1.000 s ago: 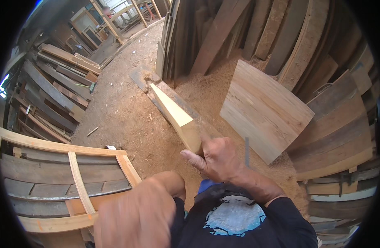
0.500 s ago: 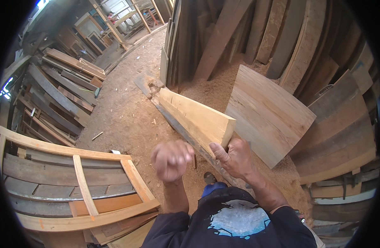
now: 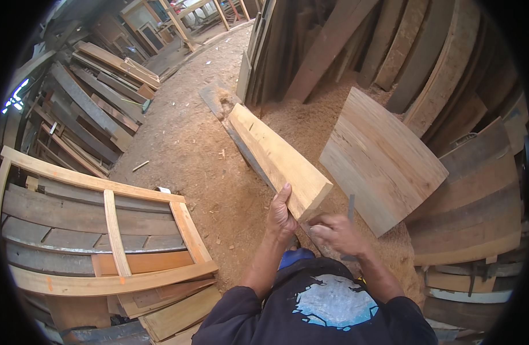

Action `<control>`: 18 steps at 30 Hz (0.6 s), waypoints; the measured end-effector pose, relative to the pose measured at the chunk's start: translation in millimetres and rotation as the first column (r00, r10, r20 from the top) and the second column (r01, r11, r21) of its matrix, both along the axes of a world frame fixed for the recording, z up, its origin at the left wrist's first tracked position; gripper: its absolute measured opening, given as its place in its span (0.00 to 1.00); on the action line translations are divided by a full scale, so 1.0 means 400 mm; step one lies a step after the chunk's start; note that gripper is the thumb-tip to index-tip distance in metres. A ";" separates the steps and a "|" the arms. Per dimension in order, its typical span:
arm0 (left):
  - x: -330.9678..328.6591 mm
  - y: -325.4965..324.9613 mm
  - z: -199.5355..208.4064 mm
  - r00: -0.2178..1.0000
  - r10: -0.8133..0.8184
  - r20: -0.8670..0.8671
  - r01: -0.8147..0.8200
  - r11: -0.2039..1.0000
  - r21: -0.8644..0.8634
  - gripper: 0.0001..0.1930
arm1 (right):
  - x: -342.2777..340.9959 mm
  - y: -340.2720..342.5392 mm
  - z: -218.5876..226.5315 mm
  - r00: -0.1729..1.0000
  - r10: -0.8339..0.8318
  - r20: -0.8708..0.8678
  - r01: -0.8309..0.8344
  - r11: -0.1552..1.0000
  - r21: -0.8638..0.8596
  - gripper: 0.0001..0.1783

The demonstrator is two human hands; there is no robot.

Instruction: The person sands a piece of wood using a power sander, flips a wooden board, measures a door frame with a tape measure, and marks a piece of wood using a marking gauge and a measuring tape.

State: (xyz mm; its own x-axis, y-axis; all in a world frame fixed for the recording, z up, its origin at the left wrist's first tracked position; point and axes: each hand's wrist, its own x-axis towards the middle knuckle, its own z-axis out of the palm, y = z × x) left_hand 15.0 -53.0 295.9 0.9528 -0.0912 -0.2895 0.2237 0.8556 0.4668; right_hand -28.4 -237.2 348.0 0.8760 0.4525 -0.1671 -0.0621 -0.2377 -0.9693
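Observation:
A thick pale-yellow board (image 3: 276, 161) slants away from me along a dark narrow plank (image 3: 245, 150). My left hand (image 3: 282, 217) grips its near left edge, with the thumb laid on the top face. At the near end face, my right hand (image 3: 335, 234) is closed, fingers curled close to the wood. What those fingers hold, if anything, is hidden. A thin grey strip (image 3: 351, 207) shows just past the right hand; I cannot tell whether the hand holds it.
A wide wooden panel (image 3: 385, 164) leans to the right of the board. Tall planks (image 3: 333, 46) stand behind it. At left, a pale wooden frame (image 3: 92, 181) lies over stacked boards, with more timber (image 3: 92, 109) beyond. Sawdust covers the ground (image 3: 190, 155).
My left hand has come forward and taken hold of the board's left edge. My right hand has let go of the near end's right side and curled up beside the end face.

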 end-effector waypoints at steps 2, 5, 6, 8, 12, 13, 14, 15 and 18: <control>-0.014 0.002 0.038 0.986 0.150 -0.077 -0.160 0.977 -0.143 0.26 | -0.023 -0.106 -0.070 0.979 -0.126 -0.161 0.133 0.991 0.032 0.20; 0.001 0.027 0.035 0.980 0.196 -0.021 -0.194 0.937 -0.290 0.23 | -0.119 -0.346 -0.294 0.789 -0.591 -0.169 0.581 0.806 -0.112 0.21; 0.029 0.006 0.048 0.975 0.216 -0.054 -0.222 0.925 -0.307 0.20 | -0.189 -0.527 -0.481 0.760 -0.648 0.046 0.639 0.732 -0.235 0.23; 0.041 0.026 0.077 0.982 0.189 0.008 -0.166 0.882 -0.441 0.20 | -0.348 -0.700 -0.589 0.666 -0.694 0.272 0.659 0.376 -0.652 0.26; 0.067 0.087 0.104 0.978 0.199 0.071 -0.122 0.806 -0.579 0.18 | -0.683 -0.814 -0.549 0.532 -0.796 0.290 0.286 -0.154 -0.946 0.25; 0.075 0.084 0.114 0.983 0.179 0.035 -0.125 0.802 -0.584 0.15 | -0.815 -0.857 -0.621 0.465 -0.744 0.480 0.206 -0.437 -0.876 0.23; 0.076 0.082 0.125 0.984 0.177 0.035 -0.124 0.804 -0.581 0.15 | -0.898 -0.865 -0.645 0.328 -0.781 0.532 0.170 -0.505 -0.846 0.23; 0.076 0.081 0.132 0.982 0.187 0.021 -0.140 0.802 -0.581 0.15 | -0.930 -0.849 -0.651 0.140 -0.867 0.479 0.232 -0.442 -0.867 0.23; 0.079 0.073 0.138 0.981 0.192 0.026 -0.143 0.806 -0.574 0.15 | -0.901 -0.801 -0.720 -0.359 -0.933 0.038 0.645 -0.278 -0.712 0.22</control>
State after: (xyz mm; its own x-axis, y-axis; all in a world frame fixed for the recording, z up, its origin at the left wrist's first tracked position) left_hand 46.8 -23.8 351.0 0.9857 -0.0527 -0.1600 0.0363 0.9939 -0.1037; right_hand -388.8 -557.6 59.8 -0.1351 -0.9040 -0.4057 -0.7848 0.3476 -0.5131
